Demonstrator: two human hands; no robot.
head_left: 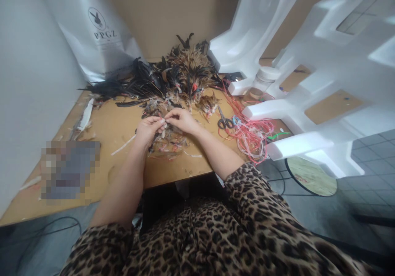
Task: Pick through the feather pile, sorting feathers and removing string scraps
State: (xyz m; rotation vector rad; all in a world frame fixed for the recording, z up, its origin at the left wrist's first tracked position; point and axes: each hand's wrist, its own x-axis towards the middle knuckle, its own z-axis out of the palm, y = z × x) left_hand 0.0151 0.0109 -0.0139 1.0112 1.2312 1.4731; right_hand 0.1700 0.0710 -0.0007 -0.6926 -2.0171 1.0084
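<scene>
My left hand is closed in a pinch over the loose feathers at the middle of the table. Its fingertips meet those of my right hand, which pinches at the same spot. Between them is a small feather tuft, pale and mostly hidden by the fingers. Beneath both hands spreads a pile of small brown and grey feathers. Behind them lies a large heap of black feathers and brown feathers. A smaller brown feather bunch rests right of my right hand.
Dark-handled scissors lie beside tangled pink string on the right. White foam pieces jut over the table's right side near a lidded clear jar. A blurred-out flat object lies left; a white bag stands behind.
</scene>
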